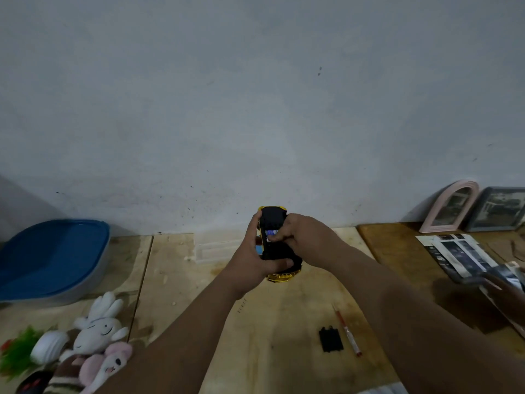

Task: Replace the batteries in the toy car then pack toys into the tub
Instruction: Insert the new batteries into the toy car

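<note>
A yellow toy car [281, 275] is held upside down above the wooden table, its black underside facing me. My left hand [250, 251] grips the car's left side, thumb across the underside. My right hand [301, 237] pinches a blue-and-white battery [272, 232] at the open compartment in the car's underside. The black battery cover [331, 339] lies on the table near my right forearm, beside a thin red screwdriver [348, 331]. The tub [54, 260], grey with a blue lid on it, stands at the far left. Plush toys [96, 336] lie at the front left.
A clear plastic box [210, 250] sits against the wall behind the car. Photo prints [460, 257] and two picture frames [451, 207] are at the right. Another person's hand [505, 282] holds prints at the right edge. Green plastic foliage [17, 351] lies by the plush toys.
</note>
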